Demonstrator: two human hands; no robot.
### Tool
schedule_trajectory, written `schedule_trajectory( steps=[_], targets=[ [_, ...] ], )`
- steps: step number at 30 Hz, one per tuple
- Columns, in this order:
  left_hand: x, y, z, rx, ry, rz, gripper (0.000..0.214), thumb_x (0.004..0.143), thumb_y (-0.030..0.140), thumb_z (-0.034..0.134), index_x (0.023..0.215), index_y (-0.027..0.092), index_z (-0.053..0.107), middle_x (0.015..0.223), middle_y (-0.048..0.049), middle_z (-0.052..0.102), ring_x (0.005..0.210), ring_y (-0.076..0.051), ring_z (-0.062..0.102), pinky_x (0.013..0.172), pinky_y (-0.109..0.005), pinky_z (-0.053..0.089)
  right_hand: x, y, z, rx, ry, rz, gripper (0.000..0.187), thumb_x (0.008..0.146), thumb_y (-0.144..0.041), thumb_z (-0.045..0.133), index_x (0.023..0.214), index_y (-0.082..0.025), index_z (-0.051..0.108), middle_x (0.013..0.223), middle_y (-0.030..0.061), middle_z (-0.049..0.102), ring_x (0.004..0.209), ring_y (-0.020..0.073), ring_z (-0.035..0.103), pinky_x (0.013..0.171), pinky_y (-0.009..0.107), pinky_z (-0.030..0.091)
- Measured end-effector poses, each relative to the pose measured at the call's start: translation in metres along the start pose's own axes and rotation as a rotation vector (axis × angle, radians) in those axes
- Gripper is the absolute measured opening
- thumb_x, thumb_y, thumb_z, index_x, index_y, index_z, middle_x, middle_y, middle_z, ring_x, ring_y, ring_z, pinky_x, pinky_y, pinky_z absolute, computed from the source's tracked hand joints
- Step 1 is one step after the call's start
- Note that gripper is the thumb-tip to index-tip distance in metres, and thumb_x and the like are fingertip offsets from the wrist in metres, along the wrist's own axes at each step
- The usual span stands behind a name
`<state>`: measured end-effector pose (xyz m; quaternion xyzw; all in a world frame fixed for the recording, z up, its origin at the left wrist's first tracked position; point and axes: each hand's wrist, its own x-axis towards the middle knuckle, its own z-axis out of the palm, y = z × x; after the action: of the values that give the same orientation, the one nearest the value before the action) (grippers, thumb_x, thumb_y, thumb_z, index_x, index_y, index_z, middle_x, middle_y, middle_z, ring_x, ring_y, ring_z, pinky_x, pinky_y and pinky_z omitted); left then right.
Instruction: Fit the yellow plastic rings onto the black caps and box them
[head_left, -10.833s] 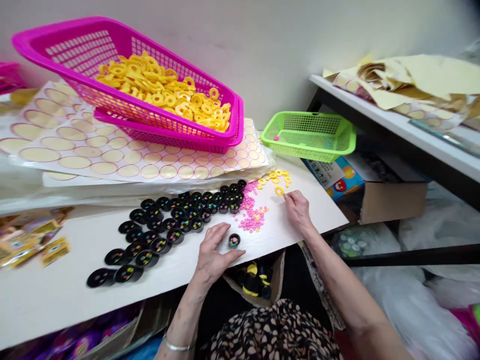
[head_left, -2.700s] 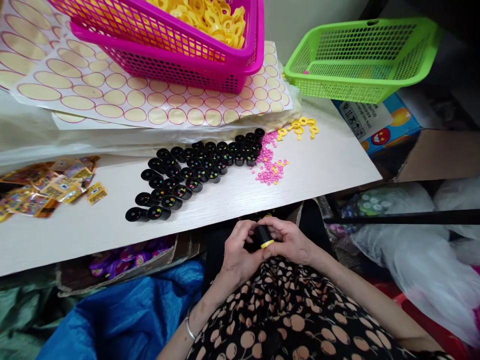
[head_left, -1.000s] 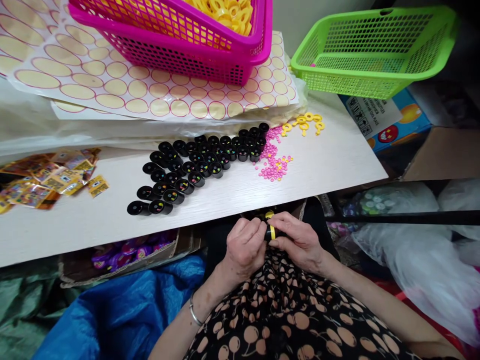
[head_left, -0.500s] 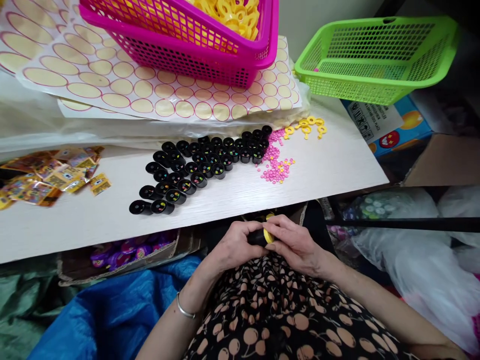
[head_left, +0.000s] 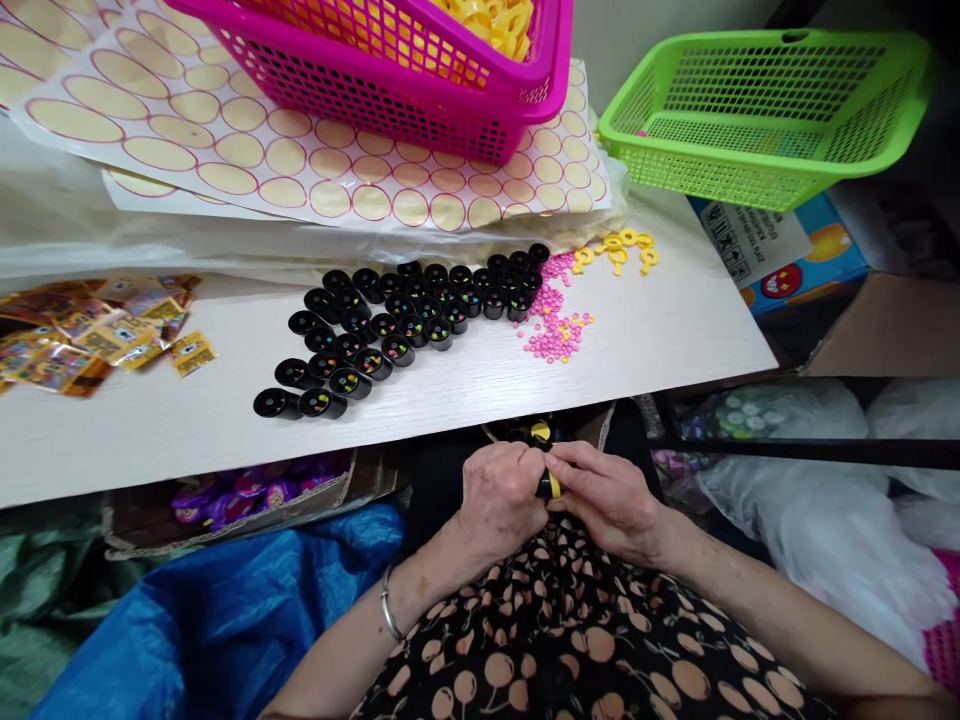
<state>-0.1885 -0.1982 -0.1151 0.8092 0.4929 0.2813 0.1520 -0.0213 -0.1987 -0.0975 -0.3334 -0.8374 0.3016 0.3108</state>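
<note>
White-topped bench [head_left: 675, 340] runs across a cluttered corner workspace, with one worker seated at its edge in a cherry-print garment [head_left: 600, 630]. Above the lap, the left hand [head_left: 504, 500], a silver bracelet [head_left: 388, 605] at its wrist, is curled tightly around one yellow-edged black container [head_left: 553, 486], while the right hand [head_left: 611, 500] pinches its yellow end between fingers and thumb. Just beyond, a few black-and-yellow pieces [head_left: 540, 432] sit below the bench edge, too hidden to count.

On the bench stand roughly three dozen black cups [head_left: 322, 402], overlapping too closely for an exact tally. Filling appears well advanced: coloured bits show in many cups, though some interiors are too dark to read. None there shows a yellow end, so closing looks left to do, with a single container in work. Beside them lie pink beads [head_left: 555, 345], far too many to count, and about seven yellow ring pieces [head_left: 648, 260].

Farther back, two nested magenta baskets [head_left: 510, 140], the upper holding uncounted yellow rings [head_left: 491, 25], rest on sticker sheets [head_left: 300, 190], at least two, near one green basket [head_left: 720, 165].
</note>
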Motion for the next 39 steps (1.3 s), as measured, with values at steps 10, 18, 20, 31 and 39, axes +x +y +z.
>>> schedule_trajectory(
  steps=[10, 18, 20, 31, 39],
  targets=[
    [0.002, -0.007, -0.002, -0.428, -0.058, -0.372, 0.016, 0.065, 0.01, 0.057, 0.079, 0.017, 0.055, 0.069, 0.0015, 0.059, 0.061, -0.011, 0.053, 0.056, -0.021, 0.041, 0.014, -0.003, 0.012, 0.432, 0.149, 0.33, 0.049, 0.075, -0.023, 0.067, 0.121, -0.024, 0.051, 0.104, 0.0057, 0.054, 0.083, 0.0147, 0.055, 0.073, 0.029, 0.051],
    [0.012, -0.013, -0.021, -0.294, -0.207, -0.194, 0.025, 0.074, 0.01, 0.053, 0.098, 0.018, 0.053, 0.087, -0.0037, 0.055, 0.081, -0.017, 0.053, 0.07, -0.028, 0.045, 0.021, 0.001, 0.015, 0.908, 0.236, 0.693, 0.029, 0.084, -0.036, 0.054, 0.106, -0.018, 0.061, 0.092, 0.0049, 0.057, 0.076, 0.0115, 0.054, 0.069, 0.026, 0.049],
    [0.015, -0.012, -0.025, -0.166, -0.248, -0.15, 0.026, 0.077, 0.014, 0.052, 0.103, 0.017, 0.051, 0.089, -0.0056, 0.056, 0.08, -0.018, 0.054, 0.07, -0.031, 0.045, 0.022, 0.007, 0.019, 1.14, 0.264, 0.773, 0.027, 0.085, -0.037, 0.052, 0.099, -0.016, 0.063, 0.091, 0.0055, 0.059, 0.079, 0.0125, 0.055, 0.069, 0.027, 0.05],
    [0.016, -0.021, -0.01, -0.401, -0.182, -0.26, 0.024, 0.069, 0.021, 0.068, 0.092, 0.019, 0.062, 0.076, 0.0, 0.058, 0.067, -0.012, 0.054, 0.06, -0.023, 0.043, 0.01, 0.016, 0.027, 1.297, 0.238, 0.762, 0.043, 0.068, -0.022, 0.073, 0.108, -0.018, 0.059, 0.095, 0.0044, 0.064, 0.078, 0.0121, 0.061, 0.075, 0.03, 0.051],
    [0.014, -0.022, -0.008, -0.536, -0.242, -0.29, 0.026, 0.07, 0.026, 0.066, 0.095, 0.018, 0.065, 0.078, -0.001, 0.061, 0.064, -0.012, 0.053, 0.058, -0.023, 0.042, 0.006, 0.01, 0.014, 0.353, 0.121, 0.345, 0.033, 0.085, -0.02, 0.051, 0.118, -0.018, 0.055, 0.106, 0.0087, 0.057, 0.096, 0.0172, 0.055, 0.086, 0.035, 0.047]
  ],
)
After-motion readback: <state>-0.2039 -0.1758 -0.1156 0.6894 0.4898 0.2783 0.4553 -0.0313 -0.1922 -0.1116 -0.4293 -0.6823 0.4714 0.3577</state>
